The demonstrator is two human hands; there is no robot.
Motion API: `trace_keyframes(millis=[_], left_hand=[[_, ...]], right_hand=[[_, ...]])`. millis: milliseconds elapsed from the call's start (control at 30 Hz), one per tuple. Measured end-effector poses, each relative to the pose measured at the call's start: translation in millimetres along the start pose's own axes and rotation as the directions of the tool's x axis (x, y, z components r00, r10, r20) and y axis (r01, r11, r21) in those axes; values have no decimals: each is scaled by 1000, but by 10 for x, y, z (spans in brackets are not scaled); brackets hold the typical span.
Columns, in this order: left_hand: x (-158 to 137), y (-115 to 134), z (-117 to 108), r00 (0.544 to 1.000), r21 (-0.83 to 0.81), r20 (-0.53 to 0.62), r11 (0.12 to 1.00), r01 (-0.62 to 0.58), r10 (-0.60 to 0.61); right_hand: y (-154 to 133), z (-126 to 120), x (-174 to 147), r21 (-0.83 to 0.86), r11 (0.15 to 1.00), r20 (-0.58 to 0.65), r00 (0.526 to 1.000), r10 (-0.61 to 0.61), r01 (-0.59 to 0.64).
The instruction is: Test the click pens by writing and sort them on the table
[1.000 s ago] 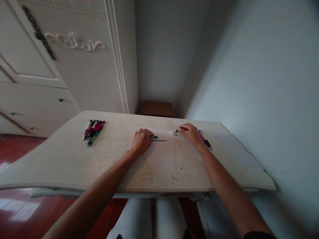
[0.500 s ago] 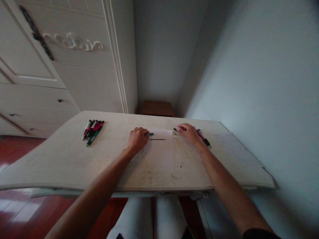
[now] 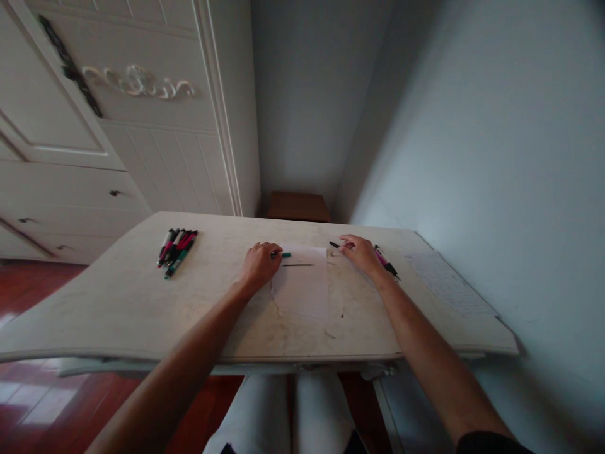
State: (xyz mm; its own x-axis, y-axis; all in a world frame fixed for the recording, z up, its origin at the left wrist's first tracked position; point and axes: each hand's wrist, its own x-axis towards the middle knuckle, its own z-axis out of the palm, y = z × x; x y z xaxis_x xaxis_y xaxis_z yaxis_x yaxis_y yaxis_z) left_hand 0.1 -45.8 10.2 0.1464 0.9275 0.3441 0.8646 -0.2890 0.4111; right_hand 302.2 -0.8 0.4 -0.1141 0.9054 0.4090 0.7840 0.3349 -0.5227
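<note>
My left hand (image 3: pixel 261 263) is closed on a green pen part (image 3: pixel 286 255), whose end sticks out to the right over a white sheet of paper (image 3: pixel 302 290). Just below it on the paper lies a thin dark pen refill (image 3: pixel 297 265). My right hand (image 3: pixel 359 251) is beyond the paper's right edge, with its fingers a little apart. A short black pen piece (image 3: pixel 334 244) lies on the table at its fingertips. Under and beside my right wrist are purple and black pens (image 3: pixel 386 260), partly hidden.
Several pens (image 3: pixel 177 249) in black, pink, white and green lie bunched on the left of the white table (image 3: pixel 203 315). A written sheet (image 3: pixel 449 284) lies at the right, by the wall. A cabinet (image 3: pixel 165 145) stands behind left, and a brown box-like piece (image 3: pixel 297 207) beyond the far edge.
My right hand has drawn slightly to the right and its fingers have loosened, so more of the black pen piece shows. My left hand has stayed nearly in place.
</note>
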Motion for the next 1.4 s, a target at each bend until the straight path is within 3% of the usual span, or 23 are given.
trace_keyframes(millis=[233,567,933,1200,1400], left_hand=[[7,-17,3,1000,-13,-8,1000,2,-2],[4,-14,19,1000,-5,-9,1000,-5,5],[9,-24,25,1000,-4,-15,1000,-4,4],[0,-16,15,1000,-14,-4,1000,-3,3],[-1,-18,12,1000,-17,-8,1000,-7,7]], right_hand=[[-62,2,17,154,988,-90,995,30,-16],[-132,2,19,178,977,-173,981,-85,116],[-114,71,6,187,977,-131,988,-79,103],[-72,27,-26,78,997,34,999,-24,21],[-81,-35,23,150,988,-135,991,-7,27]])
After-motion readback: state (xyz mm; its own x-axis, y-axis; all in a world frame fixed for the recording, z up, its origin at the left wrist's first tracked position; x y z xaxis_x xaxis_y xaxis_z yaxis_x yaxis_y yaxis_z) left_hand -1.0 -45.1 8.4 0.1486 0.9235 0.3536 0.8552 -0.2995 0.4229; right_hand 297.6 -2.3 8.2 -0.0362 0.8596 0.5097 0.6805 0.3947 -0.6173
